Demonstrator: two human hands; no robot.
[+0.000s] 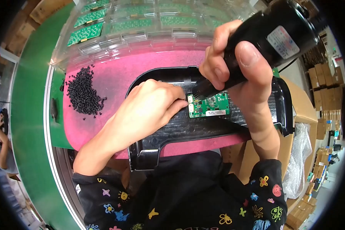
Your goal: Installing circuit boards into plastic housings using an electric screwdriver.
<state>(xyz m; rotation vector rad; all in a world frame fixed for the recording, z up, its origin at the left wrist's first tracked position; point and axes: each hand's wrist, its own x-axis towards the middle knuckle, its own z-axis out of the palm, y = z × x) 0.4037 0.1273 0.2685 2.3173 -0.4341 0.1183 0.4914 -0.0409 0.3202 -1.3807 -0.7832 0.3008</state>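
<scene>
In my right hand (253, 80) is a black electric screwdriver (253, 34), with fingers and thumb wrapped round its thick body. It slants down to the left, and its narrow end is over the left part of a green circuit board (214, 104). The board lies inside a long black plastic housing (172, 132) and has white connectors on its left edge. My left hand (153, 97) rests across the housing, its thumb and fingertips pinched together at those connectors. Whatever the pinch holds, if anything, is hidden. The screwdriver's tip cannot be made out clearly.
Under the housing lies a pink mat (115, 69), with a heap of small black screws (84, 92) on its left. Clear plastic trays (142, 36) with several green boards stand behind. At the right are a cardboard box (301, 101) and bubble wrap (297, 161). Another person's arm (3, 153) shows far left.
</scene>
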